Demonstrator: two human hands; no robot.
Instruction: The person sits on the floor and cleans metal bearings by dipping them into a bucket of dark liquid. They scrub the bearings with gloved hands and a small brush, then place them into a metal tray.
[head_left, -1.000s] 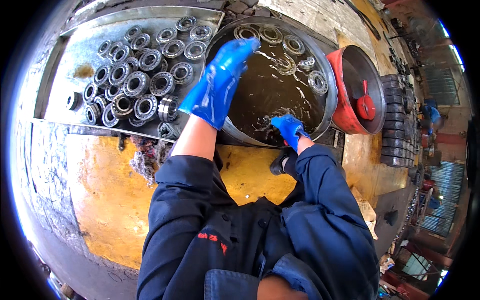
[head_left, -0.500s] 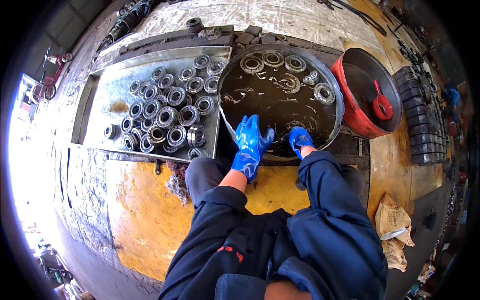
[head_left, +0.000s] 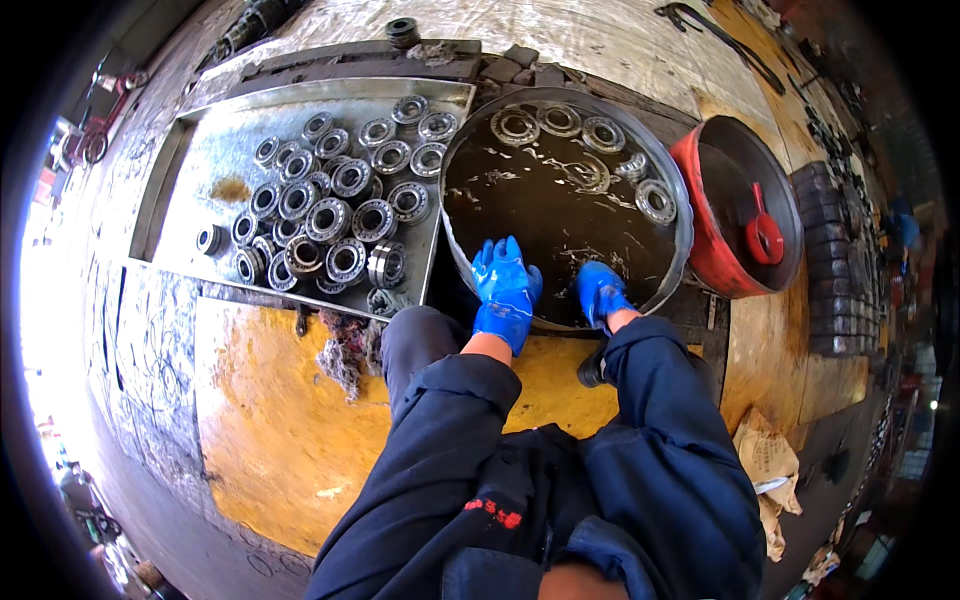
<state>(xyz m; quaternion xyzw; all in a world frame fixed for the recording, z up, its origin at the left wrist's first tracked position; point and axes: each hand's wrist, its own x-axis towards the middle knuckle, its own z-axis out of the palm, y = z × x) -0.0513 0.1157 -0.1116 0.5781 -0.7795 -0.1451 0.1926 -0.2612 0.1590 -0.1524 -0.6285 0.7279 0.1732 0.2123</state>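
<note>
Drawn back nearer, the blue-gloved left hand (head_left: pixel 507 288) spreads its fingers over the round grey metal tub's (head_left: pixel 684 232) near rim, close to the blue-gloved right hand (head_left: pixel 602 292), whose grip I cannot tell. Silver ring-shaped steel bearings (head_left: pixel 591 135) lie far right in brown liquid (head_left: pixel 520 210).

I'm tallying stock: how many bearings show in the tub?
6: three bearings along the far side, two toward the right, one nearer the middle; murky liquid may hide more.

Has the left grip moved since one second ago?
Yes: against the tub, the left grip moved from the far-left side to the near-left rim.
</note>
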